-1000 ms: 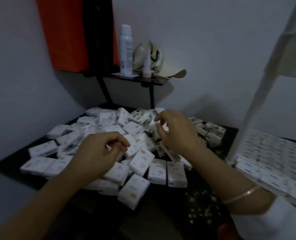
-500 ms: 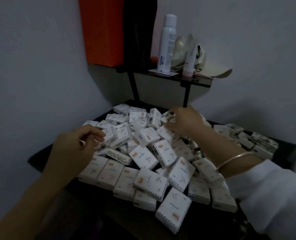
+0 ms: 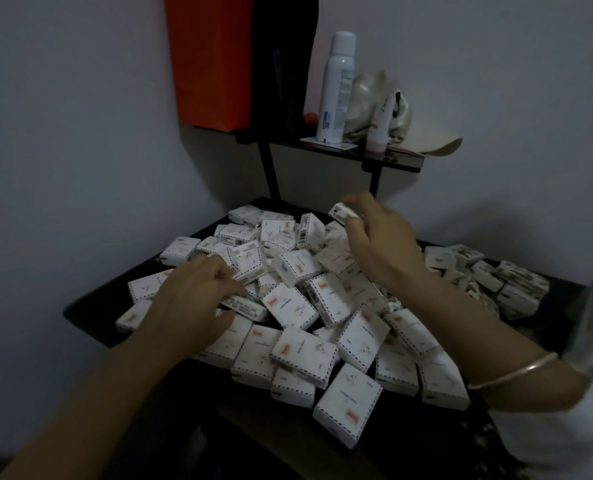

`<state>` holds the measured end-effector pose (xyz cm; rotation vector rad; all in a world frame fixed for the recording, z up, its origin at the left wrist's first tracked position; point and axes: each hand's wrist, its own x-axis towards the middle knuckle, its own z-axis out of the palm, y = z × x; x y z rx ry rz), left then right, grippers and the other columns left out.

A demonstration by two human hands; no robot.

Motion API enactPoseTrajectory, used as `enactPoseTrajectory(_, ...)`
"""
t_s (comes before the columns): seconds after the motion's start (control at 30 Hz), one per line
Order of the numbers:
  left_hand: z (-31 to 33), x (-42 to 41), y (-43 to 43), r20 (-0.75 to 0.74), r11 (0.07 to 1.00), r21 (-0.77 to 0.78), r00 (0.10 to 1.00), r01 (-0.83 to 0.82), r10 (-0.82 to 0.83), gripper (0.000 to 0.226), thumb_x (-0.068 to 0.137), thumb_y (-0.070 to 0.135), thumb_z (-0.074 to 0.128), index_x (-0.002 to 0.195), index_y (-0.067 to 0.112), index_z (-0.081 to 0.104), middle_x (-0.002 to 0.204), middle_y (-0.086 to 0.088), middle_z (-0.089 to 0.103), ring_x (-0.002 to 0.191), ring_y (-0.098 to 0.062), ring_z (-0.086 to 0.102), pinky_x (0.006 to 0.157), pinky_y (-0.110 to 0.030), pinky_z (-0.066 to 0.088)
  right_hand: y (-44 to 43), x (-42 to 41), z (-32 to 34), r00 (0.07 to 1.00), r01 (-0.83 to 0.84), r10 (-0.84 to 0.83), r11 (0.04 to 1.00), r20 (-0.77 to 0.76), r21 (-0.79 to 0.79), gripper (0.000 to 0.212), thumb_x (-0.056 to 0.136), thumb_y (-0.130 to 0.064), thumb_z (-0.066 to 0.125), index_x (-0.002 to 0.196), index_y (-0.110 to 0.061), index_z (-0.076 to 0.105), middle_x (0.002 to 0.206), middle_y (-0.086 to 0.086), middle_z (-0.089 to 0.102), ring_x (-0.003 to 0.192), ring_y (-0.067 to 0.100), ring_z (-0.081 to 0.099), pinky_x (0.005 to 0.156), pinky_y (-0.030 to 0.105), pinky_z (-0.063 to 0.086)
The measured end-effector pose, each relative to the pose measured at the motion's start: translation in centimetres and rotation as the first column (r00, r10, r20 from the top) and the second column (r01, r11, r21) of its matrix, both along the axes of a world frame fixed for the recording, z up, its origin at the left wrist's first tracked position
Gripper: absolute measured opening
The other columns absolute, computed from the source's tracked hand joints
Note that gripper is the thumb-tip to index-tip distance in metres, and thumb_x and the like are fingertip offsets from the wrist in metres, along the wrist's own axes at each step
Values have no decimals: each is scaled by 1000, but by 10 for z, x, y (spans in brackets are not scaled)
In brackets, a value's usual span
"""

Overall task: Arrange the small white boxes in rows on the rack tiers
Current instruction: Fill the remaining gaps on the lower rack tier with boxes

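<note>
A black table (image 3: 90,318) in the corner carries a loose heap of small white boxes (image 3: 296,308), lying flat, tilted and overlapping, some stacked neatly toward its right end. Above it, a small black shelf (image 3: 397,161) holds a white spray can (image 3: 336,88) standing on a card (image 3: 348,146), an upright tube (image 3: 379,128) and a pale cap (image 3: 430,142)

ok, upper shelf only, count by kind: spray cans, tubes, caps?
Spray can: 1
Tube: 1
Cap: 1
Total: 3
</note>
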<state>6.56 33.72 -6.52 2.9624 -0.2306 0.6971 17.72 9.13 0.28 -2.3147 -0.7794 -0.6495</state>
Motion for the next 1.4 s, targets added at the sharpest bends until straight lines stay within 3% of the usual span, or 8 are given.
enactPoseTrajectory(0.13, 10, -7, -4, 71, 1000, 2, 997, 8, -8, 27, 66, 23, 81, 92, 30, 76, 90, 5, 58, 82, -16, 52, 65, -33, 46, -16, -20, 6, 985, -73, 93, 988, -145, 134, 45, 88, -35, 23, 119, -25, 53, 71, -5, 61, 62, 11, 53, 56, 29, 35)
enactPoseTrajectory(0.27, 27, -28, -5, 121, 981, -182, 992, 67, -46, 28, 75, 45, 56, 98, 32, 66, 109, 15, 57, 103, -5, 48, 82, -23, 41, -41, -41, 4, 896, -219, 315, 926, -312, 308, 40, 88, -39, 25, 105, -27, 59, 86, 3, 67, 75, 25, 60, 64, 44, 49)
enactPoseTrajectory(0.4, 42, -34, -47, 111, 805, -546, 972, 233, -206, 22, 83, 13, 69, 95, 30, 64, 99, 18, 66, 95, 1, 61, 75, -10, 47, -76, -69, 6, 817, -264, 436, 865, -379, 427, 46, 86, -59, 40, 110, -28, 63, 106, -1, 69, 98, 20, 66, 84, 45, 55)
enactPoseTrajectory(0.53, 48, -29, -116, 105, 688, -624, 913, 369, -395, 23, 86, 11, 68, 96, 30, 62, 95, 14, 66, 90, -7, 63, 74, -19, 49, -116, -91, 5, 806, -260, 460, 841, -372, 475, 34, 79, -25, 66, 109, -12, 55, 94, 6, 71, 82, 18, 68, 71, 33, 54)
enactPoseTrajectory(0.63, 49, -21, -165, 134, 614, -644, 858, 456, -497, 30, 86, 1, 65, 97, 28, 63, 96, 15, 65, 92, -6, 62, 74, -18, 48, -152, -109, 5, 852, -205, 409, 835, -328, 510, 32, 75, -6, 62, 106, -12, 54, 99, 11, 69, 82, 25, 66, 72, 32, 54)
enactPoseTrajectory(0.9, 50, -8, -282, 223, 442, -660, 721, 607, -657, 26, 77, 23, 67, 99, 33, 61, 99, 17, 64, 94, -5, 60, 78, -27, 50, -256, -165, 1, 974, 55, 70, 852, -216, 521, 26, 89, -3, 63, 91, -28, 59, 79, -24, 67, 77, -7, 63, 67, 10, 48)
enactPoseTrajectory(1.1, 52, -6, -363, 229, 347, -608, 576, 714, -785, 24, 76, 24, 70, 99, 30, 65, 100, 18, 62, 97, -6, 58, 80, -21, 47, -344, -204, -7, 943, 317, -212, 804, -256, 503, 20, 86, -2, 66, 101, -15, 66, 99, 1, 72, 93, 20, 69, 81, 42, 58)
enactPoseTrajectory(1.4, 56, 9, -460, 208, 218, -703, 488, 677, -847, 23, 79, 16, 76, 94, 27, 62, 90, 17, 66, 85, -5, 64, 68, -24, 53, -416, -238, -5, 867, 495, -374, 719, -329, 488, 26, 84, -2, 67, 107, -11, 61, 107, 1, 69, 100, 18, 67, 84, 42, 58)
